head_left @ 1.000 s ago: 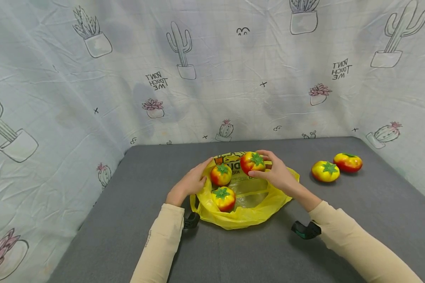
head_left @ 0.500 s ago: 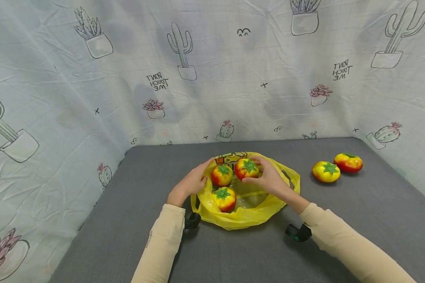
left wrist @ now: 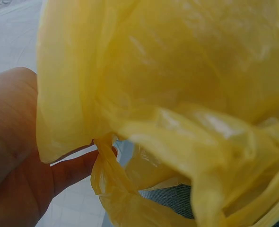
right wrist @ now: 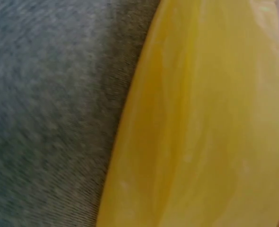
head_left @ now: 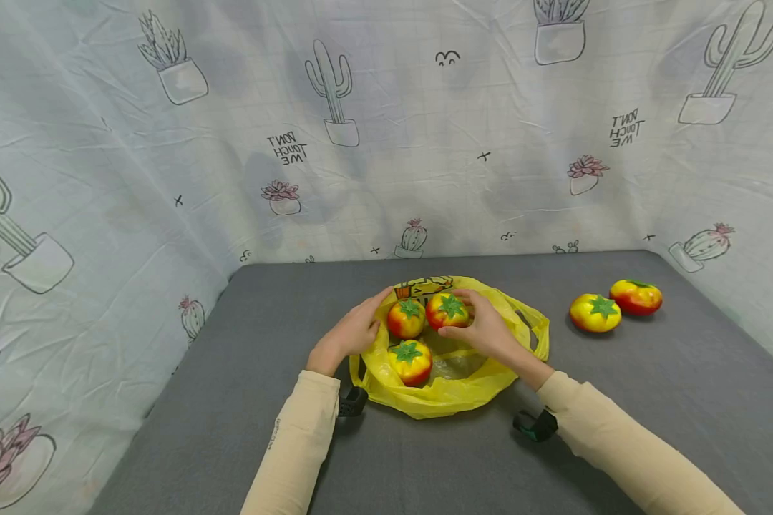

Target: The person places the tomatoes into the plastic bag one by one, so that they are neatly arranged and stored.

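Observation:
A yellow plastic bag (head_left: 470, 390) lies spread with its mouth up on the grey table. Two red-and-yellow tomatoes with green star-shaped tops sit inside its left part, a rear tomato (head_left: 406, 319) and a front tomato (head_left: 411, 363). My right hand (head_left: 489, 332) holds a third tomato (head_left: 447, 312) between thumb and fingers, low in the bag beside the rear one. At the left rim my left hand (head_left: 351, 332) grips the bag's edge. The left wrist view shows thumb and palm (left wrist: 16, 156) against the yellow plastic (left wrist: 177, 71); the other fingers are hidden behind it.
To the right on the table (head_left: 232, 429) rest two more tomatoes, a nearer one (head_left: 595, 313) and a farther one (head_left: 635, 297), close together. A white cloth (head_left: 373, 179) printed with cacti hangs behind and at both sides. Bag plastic (right wrist: 201, 118) fills much of the right wrist view.
My right hand has lowered the tomato into the bag and shifted left, bringing it beside the rear tomato. The left hand has stayed at the bag's rim.

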Demonstrator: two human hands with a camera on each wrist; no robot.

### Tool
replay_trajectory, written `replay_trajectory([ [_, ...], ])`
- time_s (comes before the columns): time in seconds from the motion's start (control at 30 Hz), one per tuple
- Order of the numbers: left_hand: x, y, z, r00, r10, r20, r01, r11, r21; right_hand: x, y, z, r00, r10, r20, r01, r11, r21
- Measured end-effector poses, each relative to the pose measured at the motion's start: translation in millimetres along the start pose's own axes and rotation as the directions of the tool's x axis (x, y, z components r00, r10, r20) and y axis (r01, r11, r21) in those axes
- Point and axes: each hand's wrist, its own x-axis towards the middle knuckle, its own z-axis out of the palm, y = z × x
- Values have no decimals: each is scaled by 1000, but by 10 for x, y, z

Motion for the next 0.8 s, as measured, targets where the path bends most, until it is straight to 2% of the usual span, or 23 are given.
replay_trajectory([
  [0.2,-11,8,-4,1000,16,3,-16,1000,9,3,33,55,1000,-20,-10,19,997,-79],
  [0.4,-11,21,-3,1000,7,4,-7,1000,11,27,69,77,1000,4,-29,-8,989,-146],
  [0.8,-6,26,11,1000,-1,5,1,1000,19,83,44,137,993,106,-52,-111,986,-126],
])
